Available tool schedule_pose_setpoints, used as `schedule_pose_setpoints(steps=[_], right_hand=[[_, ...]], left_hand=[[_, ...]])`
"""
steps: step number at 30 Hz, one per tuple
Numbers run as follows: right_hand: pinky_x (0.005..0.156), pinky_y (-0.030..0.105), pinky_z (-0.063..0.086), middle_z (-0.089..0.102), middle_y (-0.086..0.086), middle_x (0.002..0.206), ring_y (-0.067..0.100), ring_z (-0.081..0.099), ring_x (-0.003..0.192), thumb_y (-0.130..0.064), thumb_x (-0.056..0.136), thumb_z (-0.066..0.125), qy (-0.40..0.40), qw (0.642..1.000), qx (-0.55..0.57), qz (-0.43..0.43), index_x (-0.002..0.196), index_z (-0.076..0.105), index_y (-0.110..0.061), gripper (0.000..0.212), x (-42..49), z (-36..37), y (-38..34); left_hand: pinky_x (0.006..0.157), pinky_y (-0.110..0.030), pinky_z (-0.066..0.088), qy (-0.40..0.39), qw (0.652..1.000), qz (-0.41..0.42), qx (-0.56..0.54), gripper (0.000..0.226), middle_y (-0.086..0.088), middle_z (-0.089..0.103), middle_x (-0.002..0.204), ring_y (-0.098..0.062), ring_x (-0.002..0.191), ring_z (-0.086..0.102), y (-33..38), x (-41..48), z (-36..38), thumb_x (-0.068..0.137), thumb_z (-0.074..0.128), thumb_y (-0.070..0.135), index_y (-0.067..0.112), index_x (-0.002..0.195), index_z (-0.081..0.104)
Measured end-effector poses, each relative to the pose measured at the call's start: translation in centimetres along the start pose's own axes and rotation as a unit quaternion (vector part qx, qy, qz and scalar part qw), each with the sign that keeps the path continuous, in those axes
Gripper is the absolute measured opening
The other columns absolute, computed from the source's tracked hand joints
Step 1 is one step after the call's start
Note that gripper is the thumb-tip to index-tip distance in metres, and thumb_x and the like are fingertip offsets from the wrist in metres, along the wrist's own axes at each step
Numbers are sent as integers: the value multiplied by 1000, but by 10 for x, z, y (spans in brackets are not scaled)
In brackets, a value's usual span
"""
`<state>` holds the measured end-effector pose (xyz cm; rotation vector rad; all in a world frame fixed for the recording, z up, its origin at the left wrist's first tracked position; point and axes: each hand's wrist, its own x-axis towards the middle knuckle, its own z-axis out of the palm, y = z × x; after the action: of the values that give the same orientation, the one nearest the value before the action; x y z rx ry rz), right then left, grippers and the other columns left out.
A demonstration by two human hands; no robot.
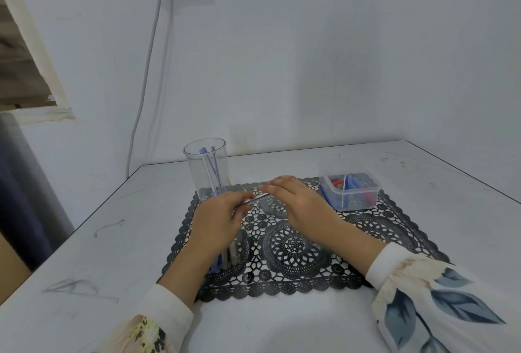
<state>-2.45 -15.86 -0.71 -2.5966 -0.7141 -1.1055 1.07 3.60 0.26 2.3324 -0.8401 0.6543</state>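
A clear thin pen [258, 198] lies level between both hands above a black lace mat [296, 251]. My left hand [218, 218] pinches its near end, and my right hand [293, 197] pinches its far end with the fingertips. Just behind the left hand stands a clear plastic cup [207, 172] with a few blue and clear pens upright in it. A small clear plastic box [351, 190] at the mat's right back corner holds blue and red pen parts and a white refill. Grey and blue pen pieces [225, 258] lie on the mat, partly hidden under my left wrist.
The mat lies on a white table [98, 239] set against a white wall. A grey cable [146, 76] hangs from a wall socket down behind the table's back left corner. The table's left edge drops off near a dark roll.
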Motion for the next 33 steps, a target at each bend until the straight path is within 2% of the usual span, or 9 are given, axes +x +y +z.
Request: schedule_pose_setpoints(steps=[3,5,8,10,14,17,20,25,33], right_hand=[[74,24,53,63,7,104,18,59,92,11,70,47,52,995,25,80,111,63,-9,48,2,-10,-1],[69,33,55,64,4,93,16,61,83,13,72,50,68,984,52,155,97,66,-9,37,4,-18,1],[67,40,55,66,-3,74,18,64,70,8,80,45,15,952,120,280,80,67,-15,32,8,-28,8],[62,34,56,67,-4,71,18,64,63,2,82,46,-50,933,143,328,75,67,-22,33,10,-32,9],[56,13,41,65,-9,76,1,52,60,-17,82,63,-225,909,142,321,86,71,-25,12,9,-34,8],[60,12,43,67,-4,85,5,57,72,-26,77,74,-291,900,117,303,95,72,-21,19,8,-33,5],[70,17,48,68,-1,90,9,60,80,-16,78,74,-301,896,99,312,98,73,-17,20,9,-29,1],[74,17,50,72,4,95,10,65,82,-6,83,67,-254,892,123,353,98,74,-14,18,9,-26,1],[68,23,56,71,8,86,16,69,76,1,86,62,-3,864,260,431,96,72,-9,18,10,-27,8]], left_hand=[[75,-25,49,-3,1000,-12,7,23,9,72,98,-12,87,66,-2,1,0,87,64,20,29,107,70],[74,-22,45,-3,1000,-24,10,23,10,71,100,-11,90,66,-4,1,1,87,64,20,30,108,70],[76,-24,47,-2,999,-34,15,23,10,71,102,-12,93,66,-9,2,2,88,63,21,30,108,70],[78,-28,49,-5,999,-39,16,23,9,71,102,-13,93,65,-11,2,2,88,62,20,30,108,69],[80,-32,52,-7,999,-42,11,24,9,70,103,-14,94,65,-12,3,3,88,62,20,30,108,69],[79,-32,52,-6,999,-43,13,24,8,71,103,-14,94,66,-13,3,3,88,62,20,30,108,69],[79,-31,52,-7,999,-41,13,24,8,71,102,-14,93,66,-13,3,2,88,63,19,30,108,69],[80,-33,53,-11,999,-38,17,24,8,71,103,-13,94,66,-14,3,3,88,63,19,31,109,69],[79,-29,50,-10,999,-30,14,24,9,71,101,-12,92,66,-8,3,1,87,63,19,30,108,69]])
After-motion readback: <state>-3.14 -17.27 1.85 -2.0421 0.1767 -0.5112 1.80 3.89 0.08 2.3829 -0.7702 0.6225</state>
